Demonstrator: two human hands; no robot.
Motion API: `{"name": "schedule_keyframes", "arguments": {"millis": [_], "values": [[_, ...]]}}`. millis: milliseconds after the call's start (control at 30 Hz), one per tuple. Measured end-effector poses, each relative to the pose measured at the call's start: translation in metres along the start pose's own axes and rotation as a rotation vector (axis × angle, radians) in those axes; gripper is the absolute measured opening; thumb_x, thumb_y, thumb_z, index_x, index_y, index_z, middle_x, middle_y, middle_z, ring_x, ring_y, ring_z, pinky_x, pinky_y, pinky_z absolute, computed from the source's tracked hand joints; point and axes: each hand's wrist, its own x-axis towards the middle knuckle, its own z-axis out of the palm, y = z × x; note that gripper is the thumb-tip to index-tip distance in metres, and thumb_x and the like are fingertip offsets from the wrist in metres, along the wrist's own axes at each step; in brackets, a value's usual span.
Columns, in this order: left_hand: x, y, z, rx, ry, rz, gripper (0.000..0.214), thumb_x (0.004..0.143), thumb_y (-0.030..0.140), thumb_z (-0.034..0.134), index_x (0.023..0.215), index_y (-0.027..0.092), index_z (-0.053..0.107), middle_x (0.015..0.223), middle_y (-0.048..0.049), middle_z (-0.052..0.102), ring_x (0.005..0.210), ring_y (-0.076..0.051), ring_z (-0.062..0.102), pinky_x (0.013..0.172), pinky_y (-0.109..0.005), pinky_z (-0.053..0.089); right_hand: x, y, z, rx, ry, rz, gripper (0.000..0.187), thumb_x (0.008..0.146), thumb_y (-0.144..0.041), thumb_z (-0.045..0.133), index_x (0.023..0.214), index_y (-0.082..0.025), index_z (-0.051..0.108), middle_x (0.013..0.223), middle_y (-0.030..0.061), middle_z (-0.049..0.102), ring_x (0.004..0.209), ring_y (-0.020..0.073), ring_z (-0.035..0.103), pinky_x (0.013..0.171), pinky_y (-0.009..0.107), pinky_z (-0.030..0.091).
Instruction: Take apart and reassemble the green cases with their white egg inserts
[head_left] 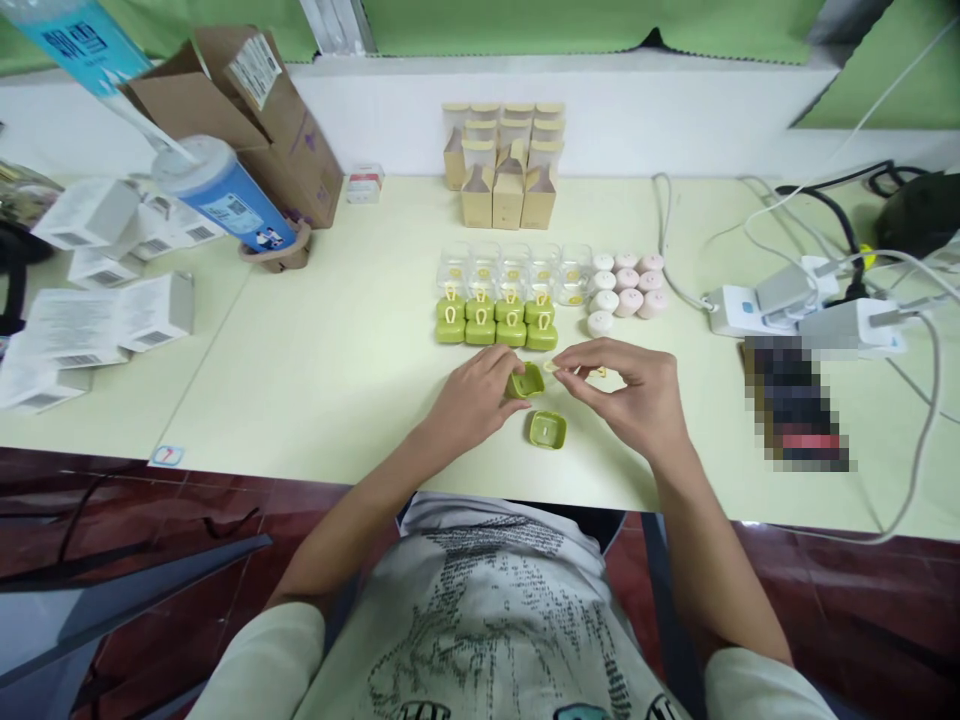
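My left hand [471,398] is closed on a small green plastic case half [526,381], tilted toward my right hand. My right hand [630,393] pinches a tiny pale yellow piece [552,367] right beside that case half. A second green case half [547,429] lies open side up on the table just below both hands. Behind them stand two rows of closed green cases [495,322] with yellow loops on top, then a row of clear plastic boxes [514,268].
Pale pink and white round caps [627,288] sit right of the rows. Small tan cartons [504,165] stand at the back. White boxes [97,300], a cardboard box [247,115] and a blue bottle [225,195] lie left. Power strip and cables [802,300] lie right.
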Motion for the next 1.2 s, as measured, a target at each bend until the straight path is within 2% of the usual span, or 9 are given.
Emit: {"name": "schedule_keyframes", "arguments": {"millis": [100, 233, 367, 533, 733, 867, 933, 1100, 1200], "values": [[-0.001, 0.003, 0.0, -0.107, 0.131, 0.041, 0.029, 0.108, 0.023, 0.078, 0.13, 0.024, 0.059, 0.13, -0.0082, 0.076, 0.115, -0.026, 0.079, 0.094, -0.04, 0.067, -0.001, 0.004, 0.005, -0.092, -0.028, -0.138, 0.014, 0.109, -0.027, 0.079, 0.099, -0.029, 0.089, 0.104, 0.0058, 0.091, 0.093, 0.0269, 0.086, 0.086, 0.045, 0.072], [-0.001, 0.008, -0.002, -0.211, 0.255, 0.1, 0.046, 0.103, 0.01, 0.077, 0.139, 0.027, 0.054, 0.132, -0.0051, 0.077, 0.11, -0.021, 0.08, 0.094, -0.035, 0.068, -0.001, 0.009, 0.011, -0.205, 0.003, -0.386, 0.02, 0.109, -0.013, 0.074, 0.101, -0.027, 0.086, 0.105, 0.0073, 0.09, 0.089, 0.0248, 0.083, 0.08, 0.043, 0.069], [-0.002, 0.011, -0.005, -0.247, 0.259, 0.044, 0.051, 0.1, 0.008, 0.081, 0.139, 0.028, 0.055, 0.135, -0.0045, 0.079, 0.1, -0.018, 0.08, 0.092, -0.035, 0.068, -0.001, 0.01, 0.016, -0.298, 0.007, -0.544, 0.022, 0.108, -0.006, 0.075, 0.101, -0.025, 0.082, 0.105, 0.009, 0.089, 0.086, 0.0236, 0.079, 0.074, 0.04, 0.067], [-0.002, 0.012, -0.008, -0.273, 0.243, 0.041, 0.051, 0.099, 0.007, 0.083, 0.138, 0.028, 0.058, 0.134, -0.0048, 0.081, 0.108, -0.02, 0.081, 0.094, -0.036, 0.068, -0.002, 0.011, 0.015, -0.435, -0.014, -0.617, 0.024, 0.109, -0.005, 0.073, 0.099, -0.026, 0.08, 0.108, 0.0087, 0.09, 0.087, 0.0233, 0.079, 0.073, 0.04, 0.064], [-0.001, 0.011, -0.008, -0.314, 0.223, 0.06, 0.047, 0.101, 0.009, 0.082, 0.137, 0.028, 0.059, 0.134, -0.0055, 0.081, 0.113, -0.022, 0.081, 0.097, -0.039, 0.068, -0.004, 0.012, 0.013, -0.438, -0.088, -0.607, 0.024, 0.111, -0.008, 0.072, 0.099, -0.026, 0.082, 0.113, 0.0079, 0.09, 0.089, 0.0232, 0.079, 0.073, 0.039, 0.064], [-0.001, 0.011, -0.007, -0.296, 0.267, 0.114, 0.032, 0.109, 0.024, 0.081, 0.132, 0.028, 0.06, 0.13, -0.0065, 0.08, 0.124, -0.025, 0.076, 0.105, -0.044, 0.067, -0.003, 0.015, 0.014, -0.383, -0.092, -0.61, 0.022, 0.113, -0.011, 0.071, 0.103, -0.024, 0.085, 0.113, 0.0093, 0.09, 0.088, 0.0224, 0.079, 0.073, 0.038, 0.064], [-0.001, 0.012, -0.007, -0.302, 0.271, 0.094, 0.027, 0.112, 0.035, 0.079, 0.13, 0.028, 0.06, 0.131, -0.0078, 0.079, 0.128, -0.026, 0.074, 0.106, -0.045, 0.067, -0.001, 0.018, 0.015, -0.332, -0.083, -0.598, 0.022, 0.113, -0.012, 0.071, 0.103, -0.024, 0.086, 0.11, 0.0089, 0.09, 0.085, 0.0217, 0.078, 0.072, 0.038, 0.064], [0.0, 0.017, -0.01, -0.336, 0.287, -0.005, 0.028, 0.112, 0.045, 0.079, 0.127, 0.029, 0.062, 0.134, -0.0089, 0.079, 0.131, -0.026, 0.073, 0.106, -0.046, 0.066, 0.002, 0.014, 0.006, -0.156, -0.097, -0.462, 0.023, 0.115, -0.021, 0.071, 0.106, -0.031, 0.091, 0.114, 0.006, 0.092, 0.086, 0.0228, 0.082, 0.075, 0.042, 0.066], [0.002, 0.02, -0.011, -0.365, 0.361, -0.029, 0.028, 0.109, 0.037, 0.083, 0.125, 0.029, 0.061, 0.135, -0.0076, 0.081, 0.13, -0.025, 0.073, 0.103, -0.043, 0.066, 0.001, 0.002, -0.001, -0.077, 0.024, -0.27, 0.013, 0.112, -0.032, 0.08, 0.11, -0.033, 0.093, 0.119, 0.0066, 0.092, 0.096, 0.0256, 0.085, 0.085, 0.045, 0.069]]}}
